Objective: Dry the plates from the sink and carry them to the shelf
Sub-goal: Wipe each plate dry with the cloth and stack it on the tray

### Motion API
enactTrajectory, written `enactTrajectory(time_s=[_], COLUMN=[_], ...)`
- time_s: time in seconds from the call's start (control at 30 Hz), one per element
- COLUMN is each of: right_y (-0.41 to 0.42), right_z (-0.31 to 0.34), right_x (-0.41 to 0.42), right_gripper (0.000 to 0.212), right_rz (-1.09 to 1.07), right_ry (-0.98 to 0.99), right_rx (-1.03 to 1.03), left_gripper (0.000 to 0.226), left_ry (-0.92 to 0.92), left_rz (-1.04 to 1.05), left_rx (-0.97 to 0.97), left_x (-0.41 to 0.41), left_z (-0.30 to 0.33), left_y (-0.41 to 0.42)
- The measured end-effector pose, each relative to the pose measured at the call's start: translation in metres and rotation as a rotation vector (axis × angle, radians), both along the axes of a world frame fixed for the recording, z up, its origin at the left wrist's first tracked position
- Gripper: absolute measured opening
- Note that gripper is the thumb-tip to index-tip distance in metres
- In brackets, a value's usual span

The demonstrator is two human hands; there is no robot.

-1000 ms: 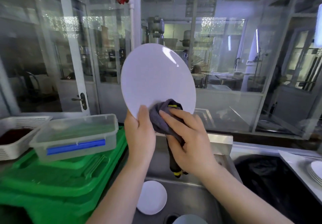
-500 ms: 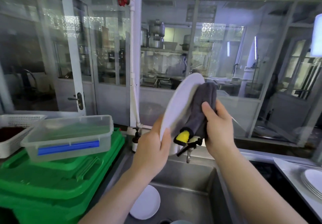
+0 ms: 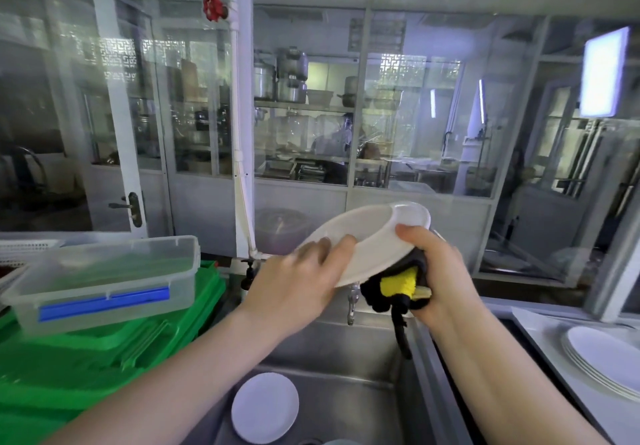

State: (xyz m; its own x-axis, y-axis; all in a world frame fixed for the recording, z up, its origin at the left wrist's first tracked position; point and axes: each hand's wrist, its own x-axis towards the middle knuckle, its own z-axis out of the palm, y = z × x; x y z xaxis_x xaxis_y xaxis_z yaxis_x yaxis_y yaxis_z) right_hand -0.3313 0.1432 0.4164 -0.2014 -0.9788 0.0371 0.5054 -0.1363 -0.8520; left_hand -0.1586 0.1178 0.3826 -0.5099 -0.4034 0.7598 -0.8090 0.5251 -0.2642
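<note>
Plate in hand: we hold a white plate [image 3: 367, 237] at frame centre, above the sink [image 3: 346, 358], tilted, its rim running from lower left up to upper right.
Left hand: our left hand [image 3: 298, 282] grips the plate's lower-left edge, fingers curled over the rim.
Right hand: our right hand [image 3: 436, 271] clasps the dark cloth [image 3: 391, 289], with its yellow patch, against the plate's underside, thumb hooked over the near rim.
Key relation: the stack of plates [image 3: 602, 361] lies at the lower right, on the pale surface [image 3: 540, 327] beside the sink; we judge it the next stop, and the right hand is nearer to it.
Plates left: one small white plate [image 3: 265, 406] lies flat in the sink at lower centre, directly below the hands; another rim peeks at the bottom edge.
In the way: the tap [image 3: 351, 302] hangs just under the held plate, so lowering calls for care.
Left side: a clear lidded box [image 3: 104, 278] sits on green crates [image 3: 104, 358], well apart from our path.
Shelf: we cannot tell where it stands.
</note>
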Motion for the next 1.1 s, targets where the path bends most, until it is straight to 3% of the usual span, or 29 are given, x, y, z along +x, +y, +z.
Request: enactTrajectory(time_s=[0.07, 0.2, 0.23, 0.3, 0.37, 0.43, 0.57, 0.73, 0.83, 0.87, 0.97, 1.0, 1.1], right_y=[0.003, 0.013, 0.016, 0.022, 0.024, 0.026, 0.024, 0.021, 0.016, 0.017, 0.019, 0.019, 0.028], right_z=[-0.006, -0.011, -0.011, -0.011, -0.013, -0.015, -0.026, -0.041, -0.043, -0.042, -0.041, -0.044, -0.060], right_x=[-0.005, -0.022, -0.027, -0.036, -0.045, -0.052, -0.078, -0.123, -0.146, -0.151, -0.157, -0.156, -0.144], right_gripper=[0.036, 0.046, 0.051, 0.064, 0.073, 0.072, 0.066, 0.037, 0.025, 0.025, 0.047, 0.054, 0.060], right_rz=[0.004, 0.021, 0.054, 0.105, 0.142, 0.193, 0.241, 0.100, -0.122, -0.203, -0.486, -0.529, -0.485], right_ry=[-0.030, -0.135, -0.147, -0.137, -0.139, -0.149, -0.084, -0.203, -0.172, -0.030, 0.866, 1.065, 1.167], right_rx=[0.019, 0.015, 0.021, 0.028, 0.020, 0.009, 0.035, 0.140, 0.021, -0.080, -0.394, -0.450, -0.511], left_gripper=[0.046, 0.087, 0.090, 0.078, 0.071, 0.066, 0.032, 0.027, 0.018, 0.022, 0.032, 0.029, 0.038], left_ry=[0.073, 0.611, 0.831, 1.307, 1.529, 1.650, 1.858, 1.825, 1.773, 1.752, 1.697, 1.681, 1.674], left_rz=[-0.042, -0.313, -0.424, -0.850, -1.211, -1.348, -1.240, -1.072, -1.022, -1.000, -0.966, -0.968, -0.960], left_rx=[0.082, 0.640, 0.822, 1.294, 1.600, 1.613, 1.541, 1.326, 1.240, 1.216, 1.142, 1.109, 0.997], left_x=[-0.002, 0.005, 0.007, 0.009, 0.002, -0.013, -0.042, -0.071, -0.085, -0.089, -0.106, -0.111, -0.124], left_z=[-0.005, -0.022, -0.023, -0.023, -0.027, -0.026, -0.020, -0.025, -0.027, -0.029, -0.031, -0.033, -0.035], left_y=[-0.006, -0.018, -0.018, -0.018, -0.018, -0.013, -0.003, 0.010, 0.016, 0.018, 0.027, 0.031, 0.039])
